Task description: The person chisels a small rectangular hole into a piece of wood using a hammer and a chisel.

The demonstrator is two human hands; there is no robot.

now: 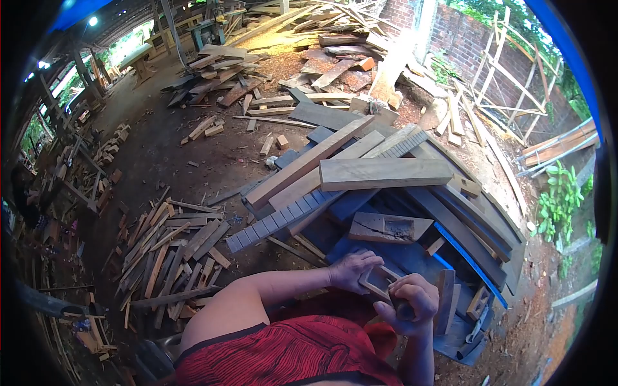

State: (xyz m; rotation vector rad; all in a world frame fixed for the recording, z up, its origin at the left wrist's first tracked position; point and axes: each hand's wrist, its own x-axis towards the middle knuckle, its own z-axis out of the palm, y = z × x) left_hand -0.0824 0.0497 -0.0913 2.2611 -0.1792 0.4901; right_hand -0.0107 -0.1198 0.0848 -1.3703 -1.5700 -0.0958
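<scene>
My left hand (354, 271) is closed around the left end of a small wooden frame (374, 290) with a rectangular opening, held low in front of my body. At the frame's right end is my right hand (417, 296), its fingers curled around a dark, rounded object (404, 312) whose kind I cannot make out. The fingers partly hide both things. Just beyond my hands, a wooden block with a rectangular recess (367, 226) lies on the dark work surface (354, 247).
A thick plank (386, 174) lies across stacked boards ahead. A long strip with marked segments (277, 224) slants to the left. Thin offcuts (170, 257) are heaped on the ground at left. Upright blocks (444, 302) and a slotted block (477, 302) stand at right.
</scene>
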